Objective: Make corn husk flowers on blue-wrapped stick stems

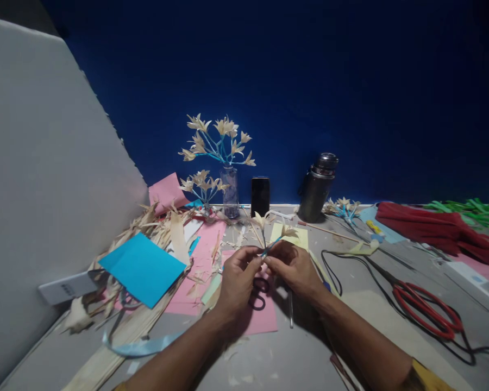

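My left hand (241, 270) and my right hand (294, 267) meet over the middle of the table, fingertips pinched together. Between them they grip the stems of two cream craft flowers, one flower (261, 220) upright and the other flower (288, 233) leaning right. Blue wrapping shows on the stem near my right fingers. Just below my hands lie the dark handles of small scissors (257, 301) on pink paper (264, 323); their blades are hidden. A thin silvery rod (291, 310) lies under my right wrist.
A glass vase (230, 190) of similar flowers, a phone (260, 195) and a steel flask (318, 187) stand along the blue wall. Left are dried husks (146, 228) and a blue sheet (143, 269); right, red-handled scissors (427, 310), a black cable (330, 271) and red cloth (432, 225).
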The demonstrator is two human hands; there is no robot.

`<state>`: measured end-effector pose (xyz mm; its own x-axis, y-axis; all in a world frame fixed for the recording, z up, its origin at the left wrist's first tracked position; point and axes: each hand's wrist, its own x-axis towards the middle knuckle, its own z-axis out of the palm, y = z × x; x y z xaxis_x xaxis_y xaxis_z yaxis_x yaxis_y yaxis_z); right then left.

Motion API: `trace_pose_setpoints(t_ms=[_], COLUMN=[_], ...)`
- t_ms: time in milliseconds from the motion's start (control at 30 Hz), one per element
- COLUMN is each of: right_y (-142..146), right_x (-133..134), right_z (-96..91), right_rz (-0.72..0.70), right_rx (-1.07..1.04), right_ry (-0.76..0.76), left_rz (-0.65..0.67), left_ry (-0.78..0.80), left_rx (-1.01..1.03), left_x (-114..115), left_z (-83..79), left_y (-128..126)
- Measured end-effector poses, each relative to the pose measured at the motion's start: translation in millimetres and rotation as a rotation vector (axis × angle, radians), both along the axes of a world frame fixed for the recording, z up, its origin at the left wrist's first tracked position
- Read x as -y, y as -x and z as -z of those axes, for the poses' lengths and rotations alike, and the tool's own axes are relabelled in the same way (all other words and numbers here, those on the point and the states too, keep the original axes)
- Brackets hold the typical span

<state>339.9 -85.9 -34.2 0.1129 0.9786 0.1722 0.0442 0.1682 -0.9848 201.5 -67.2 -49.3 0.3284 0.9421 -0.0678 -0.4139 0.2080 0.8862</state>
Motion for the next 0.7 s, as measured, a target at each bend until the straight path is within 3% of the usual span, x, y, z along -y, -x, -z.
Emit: trace_pose_setpoints(t_ms=[200, 400, 567, 700], right_y=[-1.5, -3.6, -4.8, -5.0], right_x=[-0.6, 1.1, 2.5, 2.0], right_z=[3.8, 3.0, 2.8, 4.7], right_rz=[0.038, 0.074, 0.088, 0.112], right_rx=[0.06, 0.119, 0.076, 0.04], right_ry=[-0.035, -0.093, -0.176, -0.222], left_rz=[-0.009, 0.029, 0.1, 0.141], left_ry=[-0.048, 0.012, 0.127, 0.119], left_rx=[-0.079, -0.178, -0.078, -0.03], left_x=[-2.8, -1.5, -6.2, -8.4], left_z=[5.2, 5.2, 2.1, 2.5], left_y=[1.1, 2.7, 4.4, 5.2])
